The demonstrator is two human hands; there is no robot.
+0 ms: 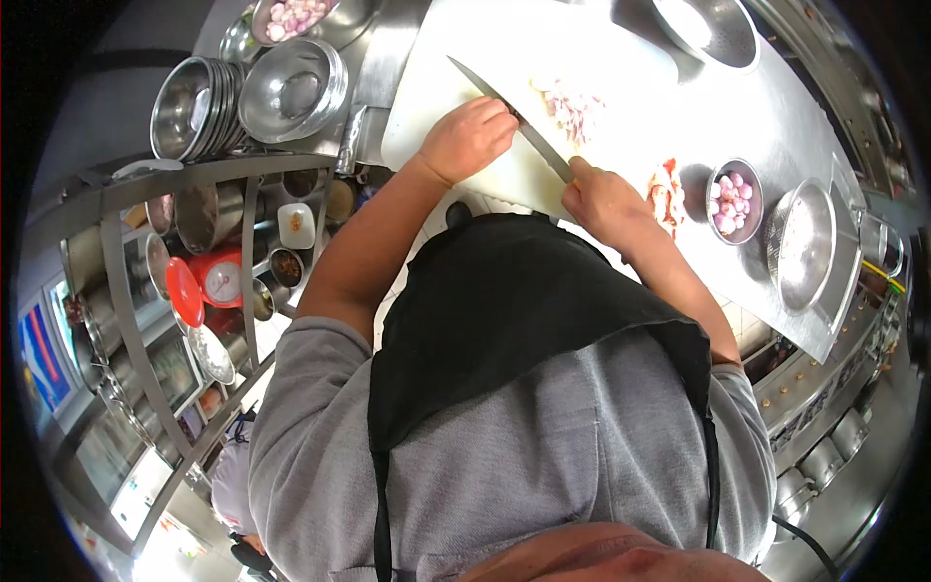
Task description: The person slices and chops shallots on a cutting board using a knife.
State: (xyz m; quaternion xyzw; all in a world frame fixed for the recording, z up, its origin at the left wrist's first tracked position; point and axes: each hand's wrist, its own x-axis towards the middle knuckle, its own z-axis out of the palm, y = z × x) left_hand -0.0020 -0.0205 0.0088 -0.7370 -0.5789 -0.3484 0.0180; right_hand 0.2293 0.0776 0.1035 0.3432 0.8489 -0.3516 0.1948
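Upper centre: right hand (603, 201) grasps the handle of a long steel knife (531, 136) over a white cutting board (441, 121). Left hand (472, 139) has curled fingers at the blade; whether its grip holds anything, cannot tell. Chopped pinkish-white pieces (574, 112) lie beyond. Upper right: steel bowl of pink bulbs (732, 202) on bench (766, 107).

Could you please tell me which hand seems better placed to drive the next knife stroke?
The right, I would judge: the right hand has its grip on the handle end of the knife, while the left hand is at the blade.
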